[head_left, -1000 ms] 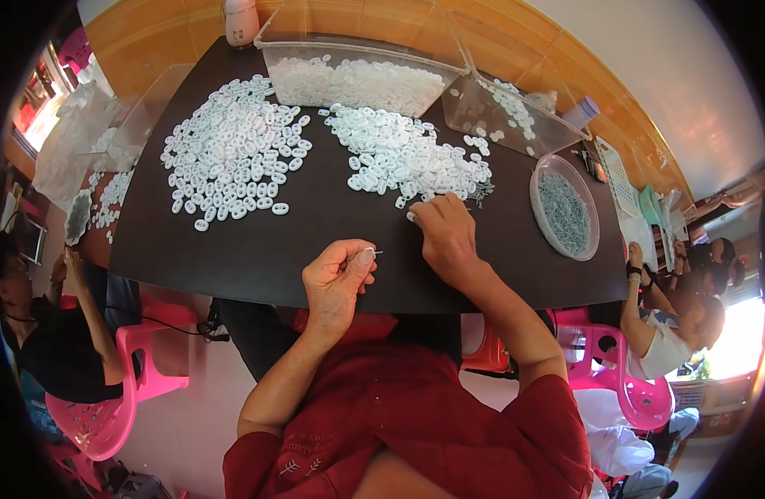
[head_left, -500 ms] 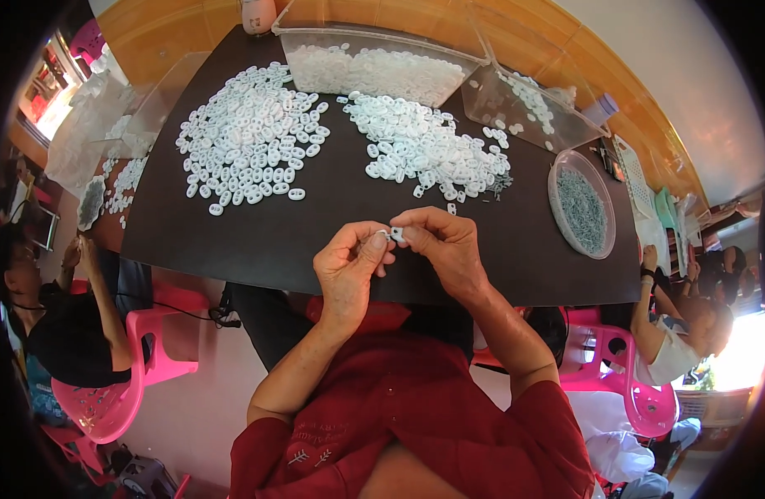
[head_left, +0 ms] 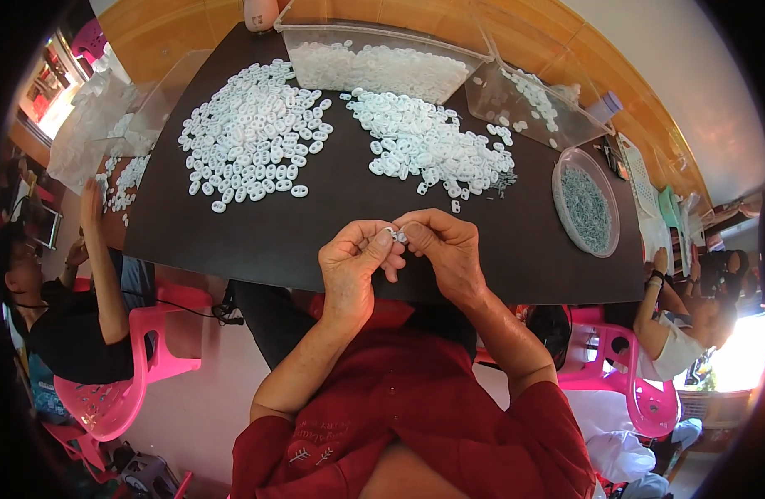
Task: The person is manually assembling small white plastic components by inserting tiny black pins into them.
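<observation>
My left hand and my right hand meet above the table's near edge, thumbs and forefingers pinched. Between the fingertips is a small white plastic piece, mostly covered; whether it is one part or two pressed together, I cannot tell. Beyond my hands lies a heap of small white two-holed pieces. A second heap of oval white two-holed pieces spreads over the left side. To the right, a round clear dish holds many tiny grey metal pins or screws.
A clear plastic bin full of white pieces stands at the back of the dark table. Another clear bin is beside it. Loose grey pins lie by the right heap. People sit at both sides on pink chairs.
My hands have come closer together, and the white piece in the right fingers now meets the left fingertips. The person at left has raised a hand.
</observation>
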The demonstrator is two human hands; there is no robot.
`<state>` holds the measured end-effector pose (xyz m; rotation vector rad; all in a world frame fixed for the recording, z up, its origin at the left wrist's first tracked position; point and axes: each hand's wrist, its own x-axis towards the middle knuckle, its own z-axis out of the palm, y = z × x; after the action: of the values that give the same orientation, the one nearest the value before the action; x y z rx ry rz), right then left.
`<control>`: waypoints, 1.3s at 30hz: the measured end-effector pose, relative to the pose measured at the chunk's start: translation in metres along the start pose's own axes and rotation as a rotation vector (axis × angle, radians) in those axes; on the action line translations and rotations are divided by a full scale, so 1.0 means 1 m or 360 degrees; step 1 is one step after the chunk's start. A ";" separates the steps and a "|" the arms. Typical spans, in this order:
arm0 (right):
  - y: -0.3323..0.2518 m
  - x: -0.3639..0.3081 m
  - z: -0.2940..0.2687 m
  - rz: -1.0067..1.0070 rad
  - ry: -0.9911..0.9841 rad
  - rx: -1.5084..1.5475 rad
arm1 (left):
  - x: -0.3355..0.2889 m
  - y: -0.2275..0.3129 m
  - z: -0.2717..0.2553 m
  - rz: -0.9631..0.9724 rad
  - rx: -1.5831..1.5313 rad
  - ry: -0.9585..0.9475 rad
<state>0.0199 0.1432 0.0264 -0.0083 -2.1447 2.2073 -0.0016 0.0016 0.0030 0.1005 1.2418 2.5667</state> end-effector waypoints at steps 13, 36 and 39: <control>0.006 -0.003 -0.002 -0.0008 0.0153 0.0020 | -0.003 0.003 0.000 0.0066 0.0005 0.0034; 0.001 0.006 -0.002 -0.0047 0.0078 -0.0002 | -0.007 0.003 -0.002 0.0071 0.0373 0.0067; -0.001 0.005 0.000 -0.0056 0.0076 -0.0052 | -0.008 0.002 -0.001 0.0065 0.0391 0.0080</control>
<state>0.0144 0.1437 0.0271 -0.0247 -2.1389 2.1310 0.0053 -0.0029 0.0047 0.1137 1.5855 2.4523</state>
